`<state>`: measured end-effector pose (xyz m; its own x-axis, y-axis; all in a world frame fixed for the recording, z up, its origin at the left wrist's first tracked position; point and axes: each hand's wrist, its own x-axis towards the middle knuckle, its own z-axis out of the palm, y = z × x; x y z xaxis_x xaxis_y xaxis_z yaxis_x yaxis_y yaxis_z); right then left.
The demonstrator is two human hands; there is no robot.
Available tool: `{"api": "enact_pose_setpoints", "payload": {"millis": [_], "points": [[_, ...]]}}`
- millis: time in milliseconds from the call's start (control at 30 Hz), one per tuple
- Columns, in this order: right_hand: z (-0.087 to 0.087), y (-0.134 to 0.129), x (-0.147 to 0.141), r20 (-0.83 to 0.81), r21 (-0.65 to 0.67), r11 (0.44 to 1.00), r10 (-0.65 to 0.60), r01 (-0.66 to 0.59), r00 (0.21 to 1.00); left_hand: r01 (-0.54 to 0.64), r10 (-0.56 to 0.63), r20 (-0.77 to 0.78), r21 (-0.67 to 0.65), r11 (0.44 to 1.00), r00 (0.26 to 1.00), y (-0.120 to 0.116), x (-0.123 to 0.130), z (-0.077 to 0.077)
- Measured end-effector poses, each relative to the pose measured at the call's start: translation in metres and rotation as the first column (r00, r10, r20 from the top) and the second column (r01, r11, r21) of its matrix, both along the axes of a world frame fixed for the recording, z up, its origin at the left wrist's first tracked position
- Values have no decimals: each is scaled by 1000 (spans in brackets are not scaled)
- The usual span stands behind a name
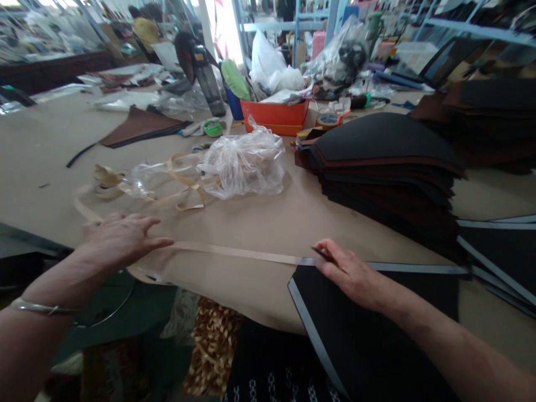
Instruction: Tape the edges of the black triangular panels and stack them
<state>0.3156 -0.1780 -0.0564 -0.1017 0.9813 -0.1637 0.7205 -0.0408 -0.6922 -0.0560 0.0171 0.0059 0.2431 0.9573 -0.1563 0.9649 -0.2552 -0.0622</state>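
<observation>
A pale tan strip (238, 253) runs straight across the table from beneath my left hand to a black panel (402, 312). My left hand (119, 237) is over the strip's left end, thumb and fingers apart; whether it touches the strip I cannot tell. My right hand (349, 273) rests at the panel's upper edge, closed on a small dark thin tool (323, 254) whose kind I cannot make out. Grey bands (414, 268) line the panel's top and left edges. The strip meets the top band near the panel's corner.
A clear plastic bag (247, 162) and loose tan strips (184, 184) lie beyond my hands. A stack of dark curved pieces (385, 145) stands at right. Farther back are an orange box (274, 116) and a bottle (209, 89). Curled tan strips (213, 346) pile below the table edge.
</observation>
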Motion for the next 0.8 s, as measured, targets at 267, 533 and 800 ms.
{"api": "enact_pose_setpoints", "payload": {"millis": [267, 533, 800], "points": [[11, 0, -9, -99, -6, 993, -116, 116, 988, 561, -550, 292, 51, 826, 783, -79, 136, -40], [4, 2, -17, -249, -75, 985, -167, 152, 954, 587, -579, 207, 26, 809, 789, -102, 192, -56], [-13, 9, -27, -246, -104, 985, -158, 136, 956, 599, -591, 165, -1, 801, 790, -96, 193, -56]]}}
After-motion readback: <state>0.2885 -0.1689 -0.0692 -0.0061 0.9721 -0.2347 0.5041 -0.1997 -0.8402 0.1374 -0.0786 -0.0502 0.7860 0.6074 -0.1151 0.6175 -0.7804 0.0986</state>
